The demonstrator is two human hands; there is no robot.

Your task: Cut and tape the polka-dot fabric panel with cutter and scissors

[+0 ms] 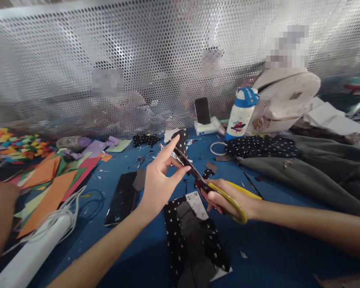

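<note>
The right hand (226,198) has its fingers wrapped around the yellow handles of the scissors (195,172), whose blades slant up and to the left, toward a black, white-dotted fabric piece (181,141). That piece is up at the left hand (160,180), against the extended index finger; the thumb is spread away from that finger and its tip is beside the blades. Whether the left fingers pinch the piece, I cannot tell. Below the hands, a pale card (196,202) lies on the blue surface (150,248), partly covered with dotted black fabric and a crumpled dark grey strip (189,228). To its left is a dark phone (121,200), with a grey scrap (139,180) overlapping its edge. Farther left are orange paper sheets (52,200) among green and red ones, a white power strip (37,256) with a looped cord, and part of another person's arm (0,224). Toward the back, a second phone (202,111) leans upright above a tissue pack (207,127), near a white and blue bottle (241,114) and a pale backpack (288,100). Grey cloth (288,172) spreads at the right, beside more dotted fabric (264,146).
</note>
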